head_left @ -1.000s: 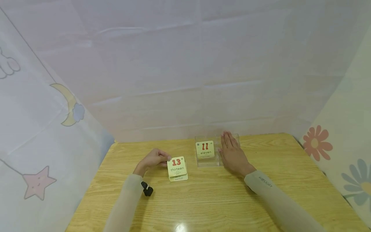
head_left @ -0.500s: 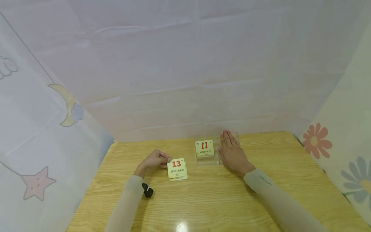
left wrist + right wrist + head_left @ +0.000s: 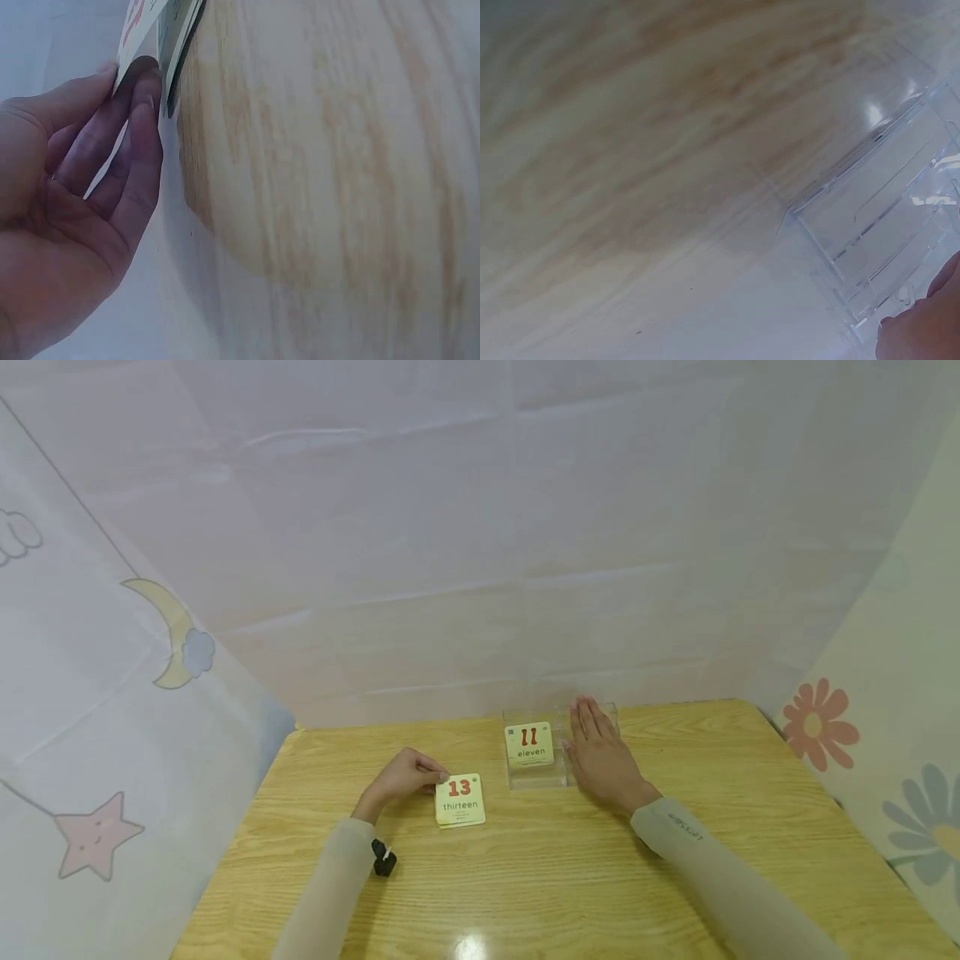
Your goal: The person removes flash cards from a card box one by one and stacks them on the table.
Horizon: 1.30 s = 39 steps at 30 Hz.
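My left hand (image 3: 401,777) pinches the yellow number card marked "13 thirteen" (image 3: 461,802) by its upper left corner. Seen from the left wrist, the thumb lies on the face of the card (image 3: 140,37) and fingertips are under its edge; other card edges (image 3: 181,45) show just behind it. My right hand (image 3: 602,760) rests with extended fingers on the right part of a clear plastic tray (image 3: 540,782). Inside the tray's left part lies a card reading "11 eleven" (image 3: 529,745). At the right wrist view's lower corner, the hand (image 3: 926,330) partly covers the transparent tray (image 3: 870,225).
A wooden table (image 3: 525,885) carries everything, its far edge against a pale cloth backdrop (image 3: 420,610). A small black object (image 3: 384,860) is beside the left sleeve.
The 13 card has shifted slightly right and down with my left hand, and now covers more of the cards beneath it. My right hand stays on the tray.
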{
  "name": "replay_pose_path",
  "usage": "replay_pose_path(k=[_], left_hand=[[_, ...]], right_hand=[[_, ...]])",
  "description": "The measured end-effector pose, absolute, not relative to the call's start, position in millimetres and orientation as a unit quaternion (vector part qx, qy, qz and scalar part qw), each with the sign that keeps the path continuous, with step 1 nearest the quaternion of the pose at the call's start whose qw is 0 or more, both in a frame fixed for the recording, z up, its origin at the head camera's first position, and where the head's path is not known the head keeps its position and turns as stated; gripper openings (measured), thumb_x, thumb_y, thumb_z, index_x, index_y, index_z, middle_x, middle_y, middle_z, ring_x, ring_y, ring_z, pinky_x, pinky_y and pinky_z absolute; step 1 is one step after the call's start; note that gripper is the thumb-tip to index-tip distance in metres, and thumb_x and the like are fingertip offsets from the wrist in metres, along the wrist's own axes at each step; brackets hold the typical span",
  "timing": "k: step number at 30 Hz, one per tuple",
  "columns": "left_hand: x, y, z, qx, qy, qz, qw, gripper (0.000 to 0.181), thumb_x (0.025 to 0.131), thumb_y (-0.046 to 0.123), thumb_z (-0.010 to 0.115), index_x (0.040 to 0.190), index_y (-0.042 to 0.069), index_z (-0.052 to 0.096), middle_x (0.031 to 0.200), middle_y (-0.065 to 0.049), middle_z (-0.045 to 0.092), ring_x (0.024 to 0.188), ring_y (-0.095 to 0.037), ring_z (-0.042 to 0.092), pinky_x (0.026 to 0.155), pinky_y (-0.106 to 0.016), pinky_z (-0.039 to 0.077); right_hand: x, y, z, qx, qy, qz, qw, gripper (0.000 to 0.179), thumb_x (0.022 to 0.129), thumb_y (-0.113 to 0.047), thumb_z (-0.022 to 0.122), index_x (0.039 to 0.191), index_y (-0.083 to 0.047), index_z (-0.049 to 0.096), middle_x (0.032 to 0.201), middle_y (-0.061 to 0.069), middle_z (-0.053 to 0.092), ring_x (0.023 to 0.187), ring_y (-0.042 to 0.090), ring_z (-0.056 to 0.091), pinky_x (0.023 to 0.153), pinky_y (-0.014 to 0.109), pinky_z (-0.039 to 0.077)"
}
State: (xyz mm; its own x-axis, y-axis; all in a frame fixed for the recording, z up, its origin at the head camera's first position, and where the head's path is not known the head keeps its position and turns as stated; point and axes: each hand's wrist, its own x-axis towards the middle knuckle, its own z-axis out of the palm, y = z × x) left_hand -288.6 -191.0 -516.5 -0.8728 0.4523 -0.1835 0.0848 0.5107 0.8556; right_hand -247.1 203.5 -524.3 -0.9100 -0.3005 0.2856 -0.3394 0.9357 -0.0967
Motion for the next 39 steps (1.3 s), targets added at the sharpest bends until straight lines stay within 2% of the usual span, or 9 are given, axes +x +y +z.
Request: replay_pose_path(k=[8,15,31,39], left_hand=[[-287.3,-188.5,-516.4,0.158,0.867,0.44,0.173,0.019,0.103,0.016,0.069,0.11,0.006,0.083,0.111,-0.013,0.08,0.095,-0.017,0.077,0.084,-0.033,0.067],[-285.3,-189.3,-513.2,0.152,0.887,0.411,0.145,0.015,0.101,0.016,0.071,0.104,0.011,0.085,0.108,-0.007,0.081,0.094,-0.014,0.073,0.081,-0.028,0.06],[-285.2,-186.5,-511.3,0.145,0.897,0.401,0.114,0.014,0.101,0.016,0.072,0.104,0.013,0.085,0.109,-0.006,0.081,0.099,-0.016,0.072,0.086,-0.033,0.062],[-283.1,-182.2,-503.0,0.156,0.899,0.397,0.098,0.018,0.101,0.021,0.073,0.111,0.01,0.083,0.109,-0.007,0.081,0.098,-0.018,0.072,0.084,-0.036,0.063]], right_hand=[[-249.1,203.6,-526.4,0.162,-0.977,0.072,0.122,0.072,0.115,-0.035,0.037,0.164,0.01,0.012,0.175,0.029,0.005,0.165,0.044,0.0,0.135,0.06,0.014],[-249.7,204.3,-525.6,0.164,-0.975,0.07,0.129,0.071,0.115,-0.034,0.037,0.164,0.01,0.012,0.174,0.03,0.007,0.165,0.046,0.005,0.134,0.06,0.015],[-249.4,206.2,-525.0,0.16,-0.977,0.077,0.121,0.073,0.114,-0.035,0.038,0.165,0.009,0.009,0.175,0.03,0.007,0.165,0.044,0.001,0.134,0.061,0.016],[-250.2,206.9,-524.2,0.157,-0.977,0.079,0.121,0.072,0.114,-0.034,0.039,0.164,0.01,0.012,0.175,0.029,0.005,0.165,0.044,0.001,0.134,0.062,0.015]])
